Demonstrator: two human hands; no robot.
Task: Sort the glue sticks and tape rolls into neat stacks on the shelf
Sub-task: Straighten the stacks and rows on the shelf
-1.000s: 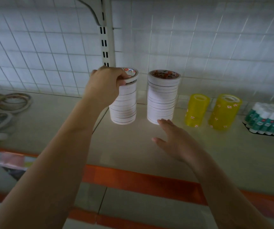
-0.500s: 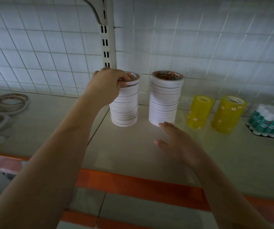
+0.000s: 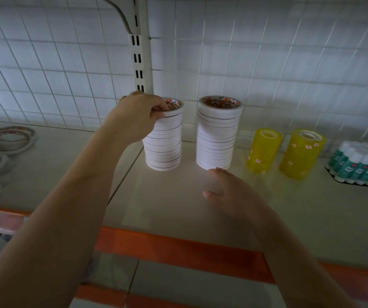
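Two tall stacks of white tape rolls stand on the shelf. My left hand grips the top roll of the left stack, fingers curled over its rim. The right stack stands free beside it. My right hand lies flat and relaxed on the shelf, fingertips just at that stack's base. Further right stand two yellow tape stacks and a block of upright glue sticks with white caps and green labels.
Several loose tape rolls lie scattered at the shelf's left end. A white slotted upright and a wire grid back panel rise behind. An orange strip runs along the shelf's front edge.
The view has drifted slightly. My left hand keeps its grip on the top roll, now seated level on the left stack. My right hand stays near the right stack's base.
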